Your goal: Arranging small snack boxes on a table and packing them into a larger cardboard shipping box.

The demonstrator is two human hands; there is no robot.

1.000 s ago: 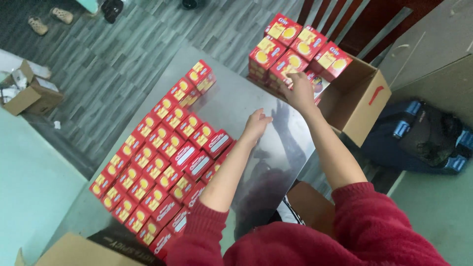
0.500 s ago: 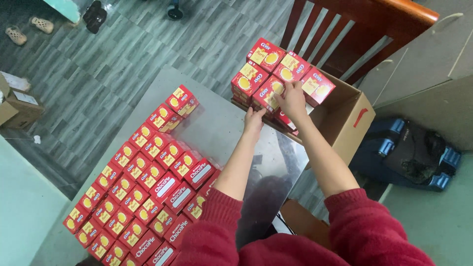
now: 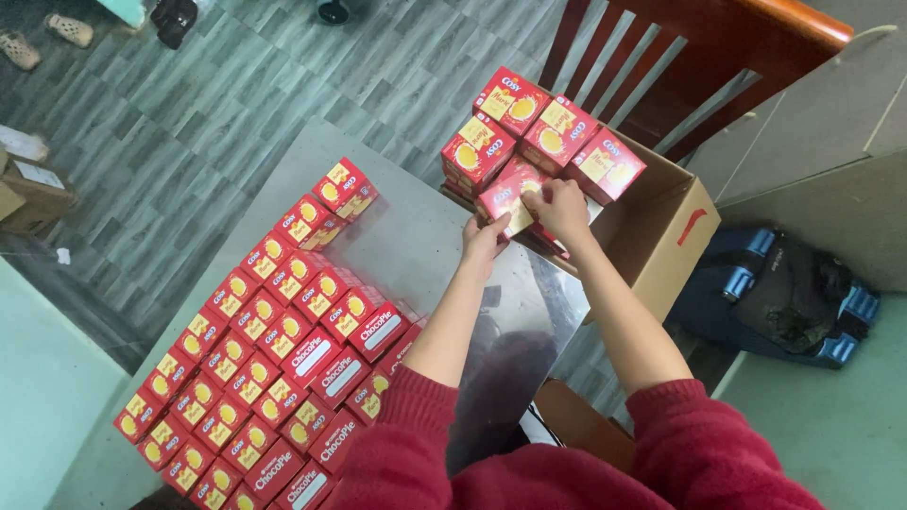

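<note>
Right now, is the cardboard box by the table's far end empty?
No, the cardboard box is heaped with red snack boxes, and both hands grip one at its near edge.

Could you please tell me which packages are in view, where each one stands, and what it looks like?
Held box: red with yellow panel, between left hand and right hand.
Stacked boxes: red-yellow, atop the carton.
Carton: brown, open, beside the table.
Rows of boxes: red, flat on grey table.

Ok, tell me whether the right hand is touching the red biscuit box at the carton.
Touching. The head view shows the right hand with fingers wrapped over the red biscuit box above the cardboard carton.
</note>
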